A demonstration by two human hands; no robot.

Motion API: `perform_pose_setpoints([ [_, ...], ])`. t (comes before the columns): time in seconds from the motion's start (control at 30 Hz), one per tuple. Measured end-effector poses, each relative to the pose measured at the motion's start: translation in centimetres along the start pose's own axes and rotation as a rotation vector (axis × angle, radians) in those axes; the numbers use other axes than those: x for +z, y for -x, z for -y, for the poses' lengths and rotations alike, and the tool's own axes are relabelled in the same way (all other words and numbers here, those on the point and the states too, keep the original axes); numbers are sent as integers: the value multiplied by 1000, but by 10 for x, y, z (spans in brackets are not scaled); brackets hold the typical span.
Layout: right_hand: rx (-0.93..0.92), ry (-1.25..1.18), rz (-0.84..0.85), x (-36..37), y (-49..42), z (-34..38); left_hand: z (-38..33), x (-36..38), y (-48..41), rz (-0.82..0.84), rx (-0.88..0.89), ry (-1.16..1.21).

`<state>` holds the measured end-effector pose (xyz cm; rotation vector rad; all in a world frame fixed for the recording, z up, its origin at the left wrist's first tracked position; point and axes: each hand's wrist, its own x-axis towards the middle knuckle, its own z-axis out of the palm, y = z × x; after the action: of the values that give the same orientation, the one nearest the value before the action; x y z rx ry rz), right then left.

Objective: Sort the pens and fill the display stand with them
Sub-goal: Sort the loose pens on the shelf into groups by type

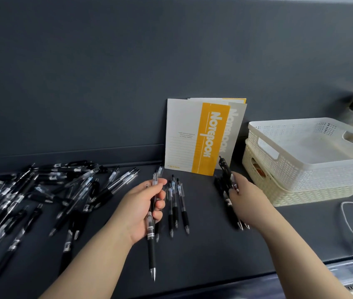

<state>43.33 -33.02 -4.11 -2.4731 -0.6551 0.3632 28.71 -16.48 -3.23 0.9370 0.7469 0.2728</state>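
Seen from my head camera, I judge I'm mid-sort: clear-barrelled pens go in one row, dark-barrelled ones in another. To do it well I should lay each pen parallel to its row with the tip toward me and keep the two rows well apart, so either can be lifted as a bunch. I can't see the display stand in this view.

My left hand (143, 212) is curled round clear gel pens (151, 251), thumb across the barrels and tips pointing at me, just left of the clear row (177, 203) on the dark tabletop (203, 255). My right hand (246, 199) pinches a dark pen (225, 167), tilted up, above the dark row (232, 214). The unsorted heap (31, 201) sprawls to my left. Notebooks (195, 137) lean on the wall behind, and stacked baskets (300, 160) sit beside my right hand.
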Motion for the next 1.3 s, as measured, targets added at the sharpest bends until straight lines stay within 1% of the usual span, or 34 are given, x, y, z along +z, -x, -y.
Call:
perform_pose_setpoints([
  [0.07, 43, 196, -11, 4, -3, -8, 3, 1, 0, -6, -2, -10],
  [0.13, 110, 303, -6, 9, -6, -14, 5, 5, -1, -7, -7, -16],
  [0.23, 137, 374, -21, 12, -9, -18, 6, 10, -1, -18, -11, -15],
  [0.3, 111, 384, -63, 11, -9, -15, 5, 10, -2, -28, -12, -5],
  [0.37, 12, 282, -98, 9, -2, -4, 5, 9, -4, -40, -8, 8],
  [0.4, -62, 172, -99, 9, 3, 6, 5, 10, -6, -48, -9, 19],
  [0.43, -130, 38, -59, 10, 12, 18, 6, 11, -7, -56, -13, 40],
  [0.53, -233, -366, 265, 21, 42, 51, 6, 17, -9, -99, -38, 135],
  [0.57, -241, -420, 340, 26, 49, 59, 5, 19, -8, -120, -51, 167],
  [0.63, -273, -381, 380, 33, 56, 68, 3, 19, -5, -137, -73, 226],
  [0.73, -296, -341, 331, 37, 55, 72, -1, 15, 0, -114, -83, 311],
  [0.8, -302, -345, 329, 37, 54, 72, -3, 12, 1, -81, -79, 358],
  [0.87, -259, -381, 305, 30, 48, 67, -3, 8, 0, -60, -62, 368],
  [0.9, -223, -384, 256, 25, 42, 62, -3, 6, -1, -83, -50, 334],
  [0.93, -185, -337, 174, 18, 34, 54, -2, 3, -2, -114, -38, 284],
  [1.0, -111, -85, -11, 4, 15, 31, 1, -3, -4, -142, -26, 195],
  [1.03, -71, 56, -71, -1, 7, 18, 2, -5, -4, -140, -28, 162],
  [1.1, 0, 216, -107, -4, -4, -3, 4, -7, -3, -114, -26, 91],
  [1.17, 46, 284, -87, 0, -7, -13, 7, -7, -1, -74, 11, -65],
  [1.23, 31, 287, -113, 5, -5, -10, 9, -9, -5, -70, 74, -310],
  [1.3, -56, 187, -134, 10, 1, 5, 8, -10, -10, -82, 167, -570],
])
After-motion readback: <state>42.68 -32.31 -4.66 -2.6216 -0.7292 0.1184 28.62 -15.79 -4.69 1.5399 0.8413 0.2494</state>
